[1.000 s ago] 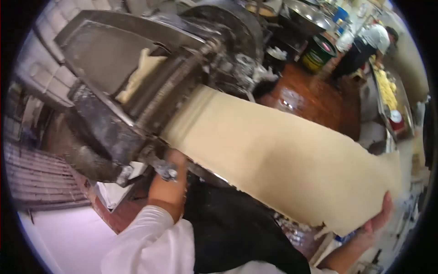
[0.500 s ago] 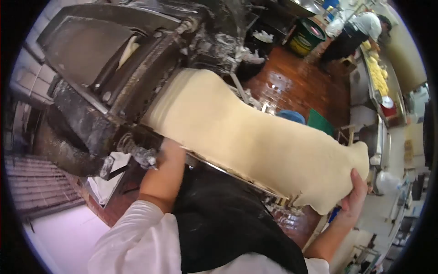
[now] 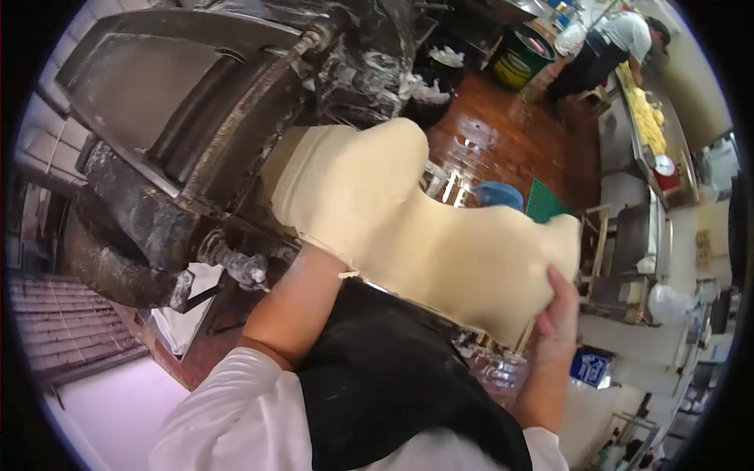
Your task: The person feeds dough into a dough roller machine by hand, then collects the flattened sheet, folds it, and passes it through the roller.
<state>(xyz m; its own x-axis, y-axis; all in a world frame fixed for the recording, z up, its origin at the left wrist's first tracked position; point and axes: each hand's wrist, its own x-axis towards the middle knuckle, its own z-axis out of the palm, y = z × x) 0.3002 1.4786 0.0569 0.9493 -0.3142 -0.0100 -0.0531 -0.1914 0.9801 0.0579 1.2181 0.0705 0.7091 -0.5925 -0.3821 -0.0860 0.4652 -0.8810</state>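
A wide sheet of pale dough (image 3: 471,259) stretches from the dough sheeter (image 3: 181,118) on the left across to my right side. Its surface is smooth, with a raised fold near the rollers and another at the far end. My right hand (image 3: 558,306) grips the dough's right end, thumb side up, the other fingers partly under it. From below, my left forearm (image 3: 294,302) reaches beneath the dough beside the sheeter. The left hand's fingers are hidden under the sheet.
A floury knob (image 3: 247,271) juts from the sheeter's near side. Beyond the dough are a red tiled floor (image 3: 503,141), a dark green bucket (image 3: 522,59) and a blue round object (image 3: 500,196). At upper right, another person (image 3: 613,51) bends over a counter with yellow food (image 3: 646,118).
My right hand has moved left, toward the sheeter, with the dough's end. The sheet now bunches into higher folds. The dough strip in the sheeter's upper slot is gone from view.
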